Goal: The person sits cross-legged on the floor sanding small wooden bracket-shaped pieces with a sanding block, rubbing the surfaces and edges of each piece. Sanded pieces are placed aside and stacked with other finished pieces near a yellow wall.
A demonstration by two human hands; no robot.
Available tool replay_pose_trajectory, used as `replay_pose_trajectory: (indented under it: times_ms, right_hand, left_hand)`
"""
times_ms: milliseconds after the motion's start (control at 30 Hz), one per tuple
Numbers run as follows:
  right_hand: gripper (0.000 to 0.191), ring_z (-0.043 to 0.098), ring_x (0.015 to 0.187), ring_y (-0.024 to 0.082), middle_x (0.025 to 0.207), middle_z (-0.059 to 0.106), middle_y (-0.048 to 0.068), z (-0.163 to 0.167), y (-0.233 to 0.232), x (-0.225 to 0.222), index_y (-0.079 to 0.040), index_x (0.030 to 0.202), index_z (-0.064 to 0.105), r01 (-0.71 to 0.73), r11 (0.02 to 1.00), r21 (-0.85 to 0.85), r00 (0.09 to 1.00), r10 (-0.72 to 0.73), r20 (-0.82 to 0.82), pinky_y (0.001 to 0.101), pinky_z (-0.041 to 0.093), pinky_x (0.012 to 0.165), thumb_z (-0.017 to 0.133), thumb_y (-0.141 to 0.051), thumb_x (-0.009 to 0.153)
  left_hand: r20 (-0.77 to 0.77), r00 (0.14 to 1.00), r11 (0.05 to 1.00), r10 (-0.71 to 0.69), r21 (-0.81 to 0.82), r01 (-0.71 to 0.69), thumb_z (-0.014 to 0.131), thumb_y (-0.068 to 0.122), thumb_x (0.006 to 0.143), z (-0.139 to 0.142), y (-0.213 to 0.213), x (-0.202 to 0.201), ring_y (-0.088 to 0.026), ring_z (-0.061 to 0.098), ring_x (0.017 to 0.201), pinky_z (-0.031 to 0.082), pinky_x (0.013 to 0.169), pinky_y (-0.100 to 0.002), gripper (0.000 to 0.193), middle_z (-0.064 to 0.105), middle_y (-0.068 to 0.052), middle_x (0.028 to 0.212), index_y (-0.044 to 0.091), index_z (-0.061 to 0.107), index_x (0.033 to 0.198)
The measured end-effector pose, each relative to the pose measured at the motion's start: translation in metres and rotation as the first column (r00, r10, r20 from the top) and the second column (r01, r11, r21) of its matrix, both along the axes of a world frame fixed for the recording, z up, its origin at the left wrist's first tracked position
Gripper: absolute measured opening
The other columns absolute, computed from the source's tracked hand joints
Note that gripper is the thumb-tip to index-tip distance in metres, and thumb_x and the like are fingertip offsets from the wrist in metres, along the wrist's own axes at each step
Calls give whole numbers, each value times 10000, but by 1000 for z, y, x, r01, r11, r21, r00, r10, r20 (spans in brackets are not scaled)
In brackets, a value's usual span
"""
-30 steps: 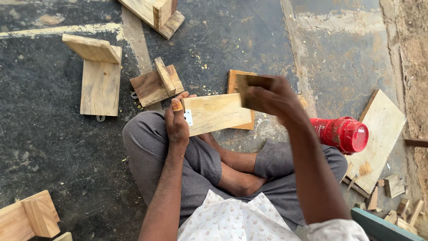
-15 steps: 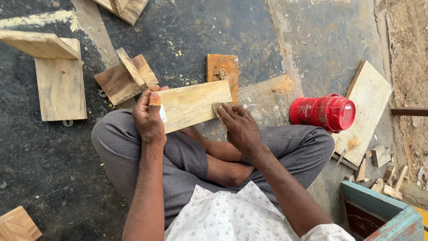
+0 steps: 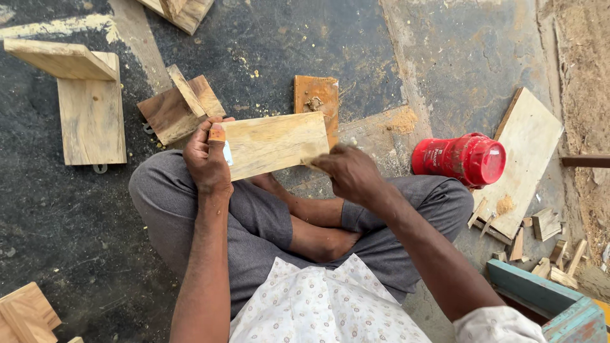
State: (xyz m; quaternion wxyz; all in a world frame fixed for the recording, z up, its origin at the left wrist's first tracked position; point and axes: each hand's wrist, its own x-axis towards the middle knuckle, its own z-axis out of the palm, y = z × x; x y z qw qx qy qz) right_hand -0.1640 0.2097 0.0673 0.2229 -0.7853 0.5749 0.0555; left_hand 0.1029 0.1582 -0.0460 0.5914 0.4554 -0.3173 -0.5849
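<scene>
I sit cross-legged on a dark floor and hold a pale rectangular wooden board (image 3: pixel 273 143) above my knees. My left hand (image 3: pixel 206 159) grips its left end; the thumb has a bandage on it. My right hand (image 3: pixel 343 171) pinches the board's lower right corner with the fingertips. Just beyond the board lies a small orange-brown wooden block (image 3: pixel 316 98) with sawdust on it.
A red plastic jar (image 3: pixel 460 159) lies on its side at the right, next to a flat plywood sheet (image 3: pixel 524 155). Assembled wooden shelf pieces (image 3: pixel 89 95) (image 3: pixel 178 108) sit at the left. Small wood scraps (image 3: pixel 553 248) and a teal wooden box (image 3: pixel 546 298) are at lower right.
My right hand put the orange-brown block down on the floor and came back to the board's right corner. The left hand kept its grip on the board.
</scene>
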Motion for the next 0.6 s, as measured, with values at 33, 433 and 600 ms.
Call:
replay_pose_trajectory:
  times_ms: [33,433,600]
  right_hand:
    - [477,647,1056,264,1098,762,60,2,4,0,-143,1247,718,11,999,34,1000,-11,3,433,513,944,631,26,809]
    - [422,678,922,276,1038,724,138,5,30,6,-103,1255,716,265,960,-88,961,-255,110,421,572,788,572,1,873]
    - [321,665,815,274,940,698,163,-6,10,9,-130,1282,713,460,886,52,888,-461,-9,432,566,730,550,-108,1006]
  left_hand:
    - [-7,1000,1000,1,-8,-1,637,248,1070,0,-1,-1,-124,693,1019,572,916,-274,332,757,-115,1152,-37,673,1236]
    - [60,998,999,-2,-53,5,640,251,1066,-1,1,-2,-130,694,1019,580,895,-278,339,754,-115,1156,-35,677,1245]
    - [62,998,999,13,-44,-10,634,248,1087,2,5,1,-130,688,1029,568,921,-279,330,762,-123,1169,-45,679,1232]
